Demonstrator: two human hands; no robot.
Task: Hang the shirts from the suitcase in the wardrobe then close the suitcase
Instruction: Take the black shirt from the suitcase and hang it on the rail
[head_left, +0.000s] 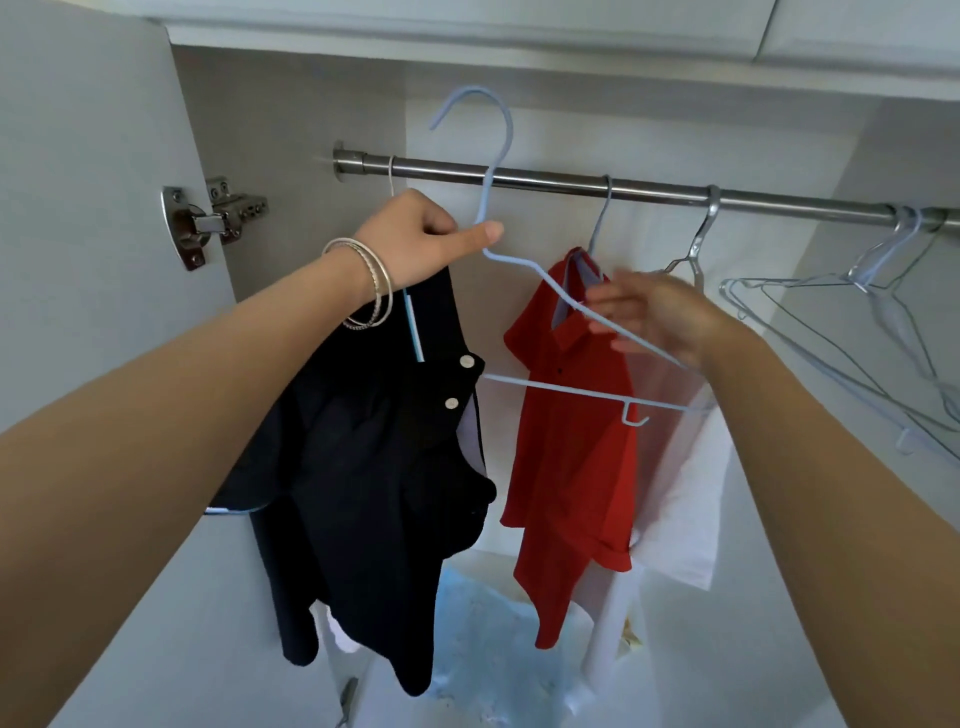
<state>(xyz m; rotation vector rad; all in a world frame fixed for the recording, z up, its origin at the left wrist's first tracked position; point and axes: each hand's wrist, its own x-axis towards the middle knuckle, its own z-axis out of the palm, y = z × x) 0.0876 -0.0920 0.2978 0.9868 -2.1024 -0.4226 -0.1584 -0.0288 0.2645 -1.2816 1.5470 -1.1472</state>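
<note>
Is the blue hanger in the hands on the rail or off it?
Off. The blue hanger is empty, its hook in front of the rail, held by the left hand.

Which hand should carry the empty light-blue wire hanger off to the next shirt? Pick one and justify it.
Left, probably. The left hand pinches the light-blue wire hanger at its neck just below the hook, clear of the steel rail. The right hand is blurred and only touches the sloping shoulder wire.

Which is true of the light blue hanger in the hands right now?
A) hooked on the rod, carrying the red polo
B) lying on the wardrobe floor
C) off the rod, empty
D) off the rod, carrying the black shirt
C: the light blue hanger is held by the left hand at its neck, its hook in front of the rod, not over it, with no garment on it.
</note>
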